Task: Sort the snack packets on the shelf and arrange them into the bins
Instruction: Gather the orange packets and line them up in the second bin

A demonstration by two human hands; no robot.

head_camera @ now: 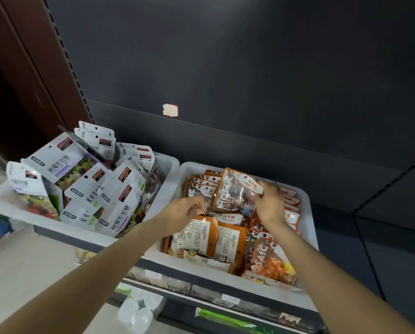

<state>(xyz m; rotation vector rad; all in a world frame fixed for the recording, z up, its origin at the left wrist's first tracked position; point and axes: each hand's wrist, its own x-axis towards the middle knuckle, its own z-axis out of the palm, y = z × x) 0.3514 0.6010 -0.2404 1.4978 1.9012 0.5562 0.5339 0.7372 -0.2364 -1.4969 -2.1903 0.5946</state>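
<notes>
Two white bins stand side by side on a dark shelf. The left bin (168,169) holds several white gummy packets (119,196). The right bin (308,213) holds several orange-edged stone candy packets (213,239). My right hand (270,203) grips one clear orange-edged candy packet (235,192) by its right edge, holding it upright above the right bin. My left hand (182,214) pinches the top edge of an orange packet (201,229) lying in the same bin, just left of the held one.
The dark shelf back panel (249,80) rises behind the bins, with a small torn label (170,110) on it. Below the shelf edge are price tags (230,298), clear plastic cups (139,309) and green packaging (225,320). A brown wall stands at the left.
</notes>
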